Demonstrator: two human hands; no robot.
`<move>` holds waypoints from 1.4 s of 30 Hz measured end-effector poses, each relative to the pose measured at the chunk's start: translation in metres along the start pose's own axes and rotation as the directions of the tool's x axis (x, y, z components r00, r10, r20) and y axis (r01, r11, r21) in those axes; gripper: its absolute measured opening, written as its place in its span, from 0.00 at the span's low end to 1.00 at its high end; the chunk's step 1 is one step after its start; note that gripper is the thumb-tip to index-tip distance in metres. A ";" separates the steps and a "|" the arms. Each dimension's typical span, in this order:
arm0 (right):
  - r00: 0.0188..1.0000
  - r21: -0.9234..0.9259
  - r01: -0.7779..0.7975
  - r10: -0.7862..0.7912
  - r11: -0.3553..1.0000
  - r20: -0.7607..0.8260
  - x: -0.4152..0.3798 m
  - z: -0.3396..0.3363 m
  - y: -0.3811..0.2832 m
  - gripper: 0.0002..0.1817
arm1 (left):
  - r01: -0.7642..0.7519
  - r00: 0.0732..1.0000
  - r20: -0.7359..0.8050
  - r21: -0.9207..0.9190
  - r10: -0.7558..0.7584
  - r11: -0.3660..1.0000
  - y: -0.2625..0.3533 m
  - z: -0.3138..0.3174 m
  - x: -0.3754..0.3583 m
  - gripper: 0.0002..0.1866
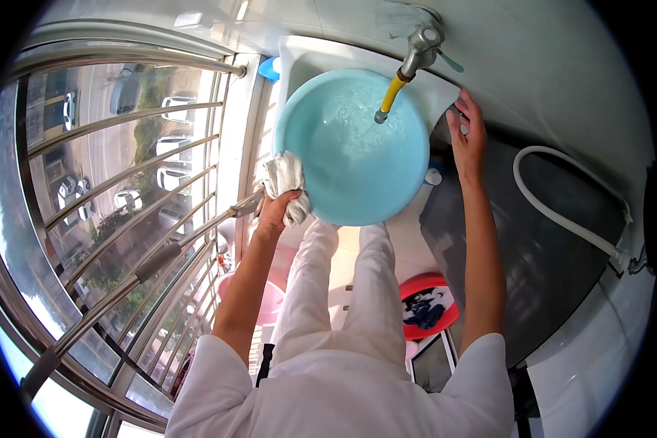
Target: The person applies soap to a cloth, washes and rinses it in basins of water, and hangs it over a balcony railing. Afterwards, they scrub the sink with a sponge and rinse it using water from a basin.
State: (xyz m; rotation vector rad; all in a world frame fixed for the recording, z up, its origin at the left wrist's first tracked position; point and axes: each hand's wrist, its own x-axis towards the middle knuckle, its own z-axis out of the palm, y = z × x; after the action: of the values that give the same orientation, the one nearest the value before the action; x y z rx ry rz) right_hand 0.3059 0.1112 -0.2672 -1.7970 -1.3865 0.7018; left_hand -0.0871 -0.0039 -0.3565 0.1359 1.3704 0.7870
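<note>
In the head view, my left hand (pixel 276 210) is closed round a bunched white cloth (pixel 285 179), which rests against the left rim of a large light-blue basin (pixel 352 212). The basin sits in a white sink (pixel 299 55) and holds clear, rippling water. Above the water hangs a metal tap (pixel 420 50) with a yellow hose piece (pixel 393 95) on its spout. My right hand (pixel 470 135) is at the sink's right corner with fingers apart and slightly curled, holding nothing. Whether its fingertips touch the edge cannot be made out.
Metal railings (pixel 124 124) line the left side, and a metal pole (pixel 153 266) ends near my left hand. To the right lie a dark grey panel (pixel 518 241) and a white hose (pixel 562 223). Below are a red basin (pixel 449 317) with clothes and a pink basin (pixel 270 303).
</note>
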 end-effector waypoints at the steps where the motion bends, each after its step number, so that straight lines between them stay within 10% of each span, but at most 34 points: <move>1: 0.998 0.113 0.043 -0.038 0.993 -0.041 0.007 -0.007 -0.036 0.26 | -0.003 1.000 -0.016 0.024 0.004 1.000 0.010 0.002 -0.007 0.21; 9: 0.995 0.242 0.100 -0.096 0.965 -0.031 0.020 0.004 -0.127 0.27 | -0.256 0.963 0.012 0.331 0.268 0.908 0.087 0.026 -0.045 0.16; 15: 0.996 0.106 0.082 -0.076 0.991 -0.055 -0.006 0.029 -0.161 0.28 | -0.536 0.804 0.204 0.656 0.559 0.531 0.112 0.049 -0.057 0.17; 18: 0.996 0.090 0.059 -0.053 0.994 -0.066 -0.006 0.036 -0.163 0.31 | -0.705 0.565 0.464 0.702 0.683 0.106 0.116 0.066 -0.083 0.18; 25: 1.000 0.210 0.001 -0.006 0.978 0.027 -0.012 0.025 -0.154 0.31 | -0.691 0.296 0.651 0.651 0.699 -0.313 0.118 0.060 -0.113 0.21; 42: 0.930 0.501 -0.368 0.326 0.783 0.173 -0.240 -0.030 -0.042 0.22 | -0.641 0.009 0.615 0.608 0.788 -0.468 0.108 0.032 -0.217 0.13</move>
State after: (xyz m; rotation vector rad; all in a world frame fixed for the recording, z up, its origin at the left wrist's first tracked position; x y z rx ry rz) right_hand 0.2435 -0.1212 -0.2206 -1.5880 -0.7865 1.2282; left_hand -0.1021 -0.0365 -0.1147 2.4045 1.5318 1.1436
